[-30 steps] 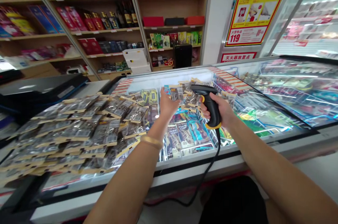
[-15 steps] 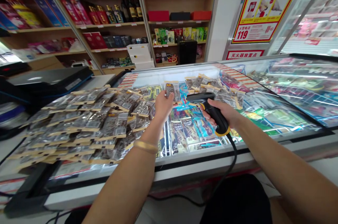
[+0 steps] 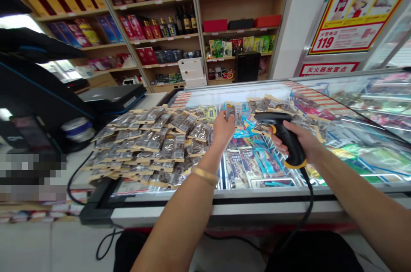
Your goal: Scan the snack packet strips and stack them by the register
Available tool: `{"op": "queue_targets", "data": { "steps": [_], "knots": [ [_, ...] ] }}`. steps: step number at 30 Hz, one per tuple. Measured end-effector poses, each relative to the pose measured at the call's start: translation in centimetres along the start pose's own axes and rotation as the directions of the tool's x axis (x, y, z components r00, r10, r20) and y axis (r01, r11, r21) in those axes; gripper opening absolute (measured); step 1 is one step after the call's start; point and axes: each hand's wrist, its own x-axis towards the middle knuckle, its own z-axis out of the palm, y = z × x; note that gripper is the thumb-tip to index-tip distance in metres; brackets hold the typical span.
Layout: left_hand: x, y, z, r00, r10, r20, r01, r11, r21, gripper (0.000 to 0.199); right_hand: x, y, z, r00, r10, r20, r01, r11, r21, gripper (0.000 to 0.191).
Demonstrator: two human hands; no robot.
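Note:
My left hand (image 3: 225,127) grips a small snack packet (image 3: 233,110) with a tan edge and a clear front, held above the freezer's glass. My right hand (image 3: 297,139) is wrapped round the handle of a black and yellow barcode scanner (image 3: 290,139), its head pointing left at the packet with a gap between them. Left of my left hand, a large layered pile of similar packets (image 3: 157,139) lies on the glass top. A smaller group of these packets (image 3: 272,103) lies behind the scanner. The packet's printing is too small to read.
The chest freezer (image 3: 192,210) holds ice-cream packs (image 3: 247,163) under its glass. The scanner's black cable (image 3: 310,197) hangs over the front edge. At left are a black machine (image 3: 112,96) and a tape roll (image 3: 78,128). Stocked shelves (image 3: 160,0) stand behind.
The view has swung to the left, so everything appears further right. My left hand still has the packet and my right hand the scanner, in about the same places over the freezer.

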Motion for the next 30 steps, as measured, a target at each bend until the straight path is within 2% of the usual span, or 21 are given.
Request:
{"op": "queue_targets", "data": {
  "steps": [3, 7, 10, 13, 16, 20, 25, 30],
  "knots": [
    [0.3, 0.7, -3.2, 0.992, 0.109, -0.059, -0.107, 0.994, 0.029, 0.040, 0.7, -0.6, 1.7, 0.999, -0.042, 0.020, 0.042, 0.999, -0.019, 0.031],
    [0.9, 0.7, -10.4, 0.967, 0.186, -0.176, -0.143, 0.963, 0.230, 0.052, 2.4, -1.1, 6.0, 0.995, -0.054, 0.079, 0.053, 0.998, 0.020, 0.030],
    [1.2, -0.4, -15.9, 0.959, 0.165, -0.229, -0.057, 0.908, 0.416, 0.055, 4.2, -0.8, 9.9, 0.989, -0.029, 0.147, 0.017, 0.996, 0.083, 0.030],
    [1.2, -2.3, -19.4, 0.974, 0.094, -0.206, 0.066, 0.753, 0.654, 0.052, 6.1, 0.2, 13.4, 0.981, 0.003, 0.196, -0.033, 0.988, 0.149, 0.031],
    [0.9, -4.2, -20.5, 0.992, -0.015, -0.124, 0.106, 0.617, 0.780, 0.052, 7.9, 1.6, 16.2, 0.977, 0.049, 0.209, -0.093, 0.974, 0.206, 0.033],
    [0.5, -5.7, -20.0, 0.996, -0.050, -0.071, 0.086, 0.595, 0.799, 0.056, 9.7, 3.4, 18.2, 0.970, 0.144, 0.198, -0.187, 0.957, 0.220, 0.037],
    [0.9, -6.5, -19.5, 0.997, -0.025, -0.073, 0.073, 0.612, 0.787, 0.058, 10.4, 4.5, 18.0, 0.968, 0.145, 0.205, -0.193, 0.952, 0.238, 0.034],
    [2.0, -6.5, -19.5, 0.995, -0.081, -0.056, 0.094, 0.611, 0.786, 0.059, 10.2, 4.5, 17.2, 0.973, 0.132, 0.191, -0.179, 0.951, 0.252, 0.035]
  ]
}}
